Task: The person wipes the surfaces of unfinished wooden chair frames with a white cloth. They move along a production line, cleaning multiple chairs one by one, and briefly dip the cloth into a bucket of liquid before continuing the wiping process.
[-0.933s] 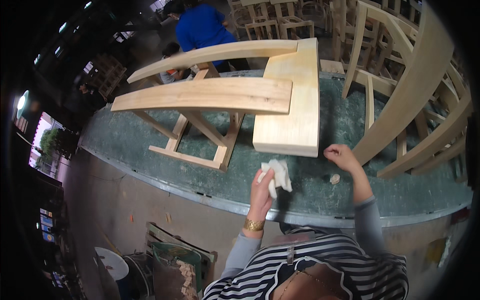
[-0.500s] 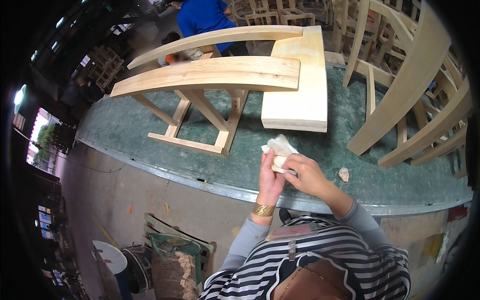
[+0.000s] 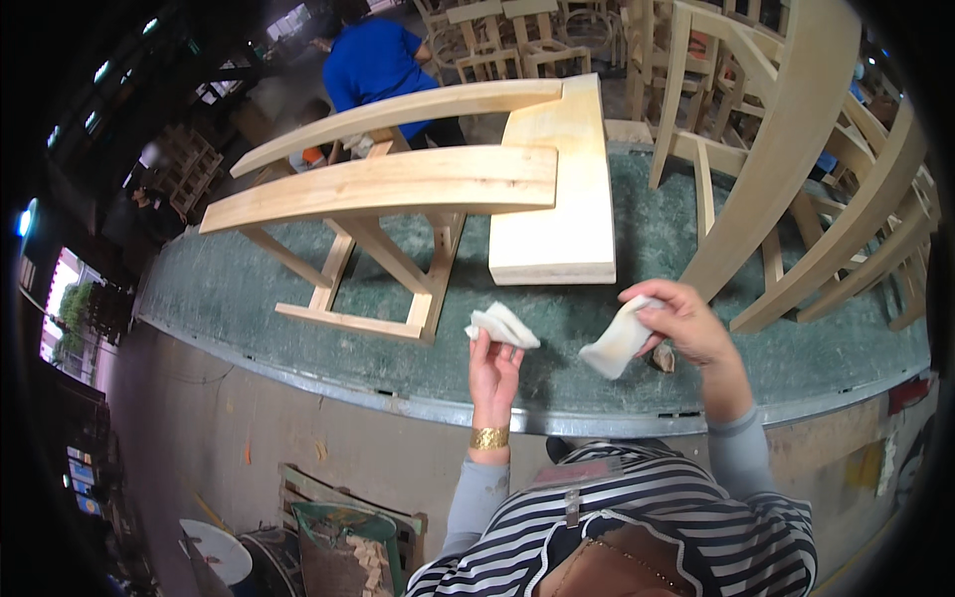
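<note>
The left hand [image 3: 494,380] pinches a folded white cloth [image 3: 507,325] between thumb and fingers; the right hand [image 3: 693,326] grasps a drooping white cloth piece [image 3: 614,344] by its upper end. Both cloths are above the green-topped workbench [image 3: 224,298], nearer the wearer than the wooden furniture frame [image 3: 383,184].

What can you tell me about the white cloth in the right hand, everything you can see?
The white cloth looks soft, curved into a short strip with a faint yellowish tint. The right hand grips its upper right end; the rest slants down to the left, its lower end free. It appears held above the green table. Its weave is too blurred to tell.
</note>
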`<act>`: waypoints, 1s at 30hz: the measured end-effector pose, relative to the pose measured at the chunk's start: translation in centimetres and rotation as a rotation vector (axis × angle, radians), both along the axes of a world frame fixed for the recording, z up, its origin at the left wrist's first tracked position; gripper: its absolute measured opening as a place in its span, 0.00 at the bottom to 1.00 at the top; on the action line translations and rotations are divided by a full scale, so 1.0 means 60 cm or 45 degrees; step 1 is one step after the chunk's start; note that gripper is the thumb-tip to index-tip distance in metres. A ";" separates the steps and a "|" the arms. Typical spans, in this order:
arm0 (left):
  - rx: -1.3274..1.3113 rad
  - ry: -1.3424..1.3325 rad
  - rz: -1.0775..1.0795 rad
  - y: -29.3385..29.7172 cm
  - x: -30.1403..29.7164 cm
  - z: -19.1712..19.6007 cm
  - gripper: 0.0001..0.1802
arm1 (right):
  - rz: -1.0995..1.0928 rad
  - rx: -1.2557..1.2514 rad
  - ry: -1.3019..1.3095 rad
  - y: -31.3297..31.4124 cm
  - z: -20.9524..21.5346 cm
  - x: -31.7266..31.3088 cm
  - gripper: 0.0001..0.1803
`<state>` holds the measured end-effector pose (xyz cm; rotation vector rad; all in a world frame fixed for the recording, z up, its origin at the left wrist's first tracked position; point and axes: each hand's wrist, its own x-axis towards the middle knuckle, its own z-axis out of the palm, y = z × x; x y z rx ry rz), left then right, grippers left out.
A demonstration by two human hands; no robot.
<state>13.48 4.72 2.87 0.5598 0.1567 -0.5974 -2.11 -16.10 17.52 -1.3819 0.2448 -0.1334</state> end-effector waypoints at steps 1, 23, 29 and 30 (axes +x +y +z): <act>-0.012 -0.003 0.003 0.002 0.000 -0.002 0.17 | -0.056 -0.046 -0.051 -0.010 0.031 -0.004 0.12; -0.043 -0.014 0.109 0.035 0.055 -0.022 0.15 | 0.299 -1.141 0.513 -0.317 0.212 0.480 0.12; 0.045 -0.030 0.213 0.039 0.078 -0.020 0.16 | 0.426 -1.266 0.998 -0.351 0.221 0.562 0.11; 0.042 -0.041 0.227 0.041 0.078 -0.020 0.16 | 0.449 -1.244 1.004 -0.355 0.219 0.572 0.10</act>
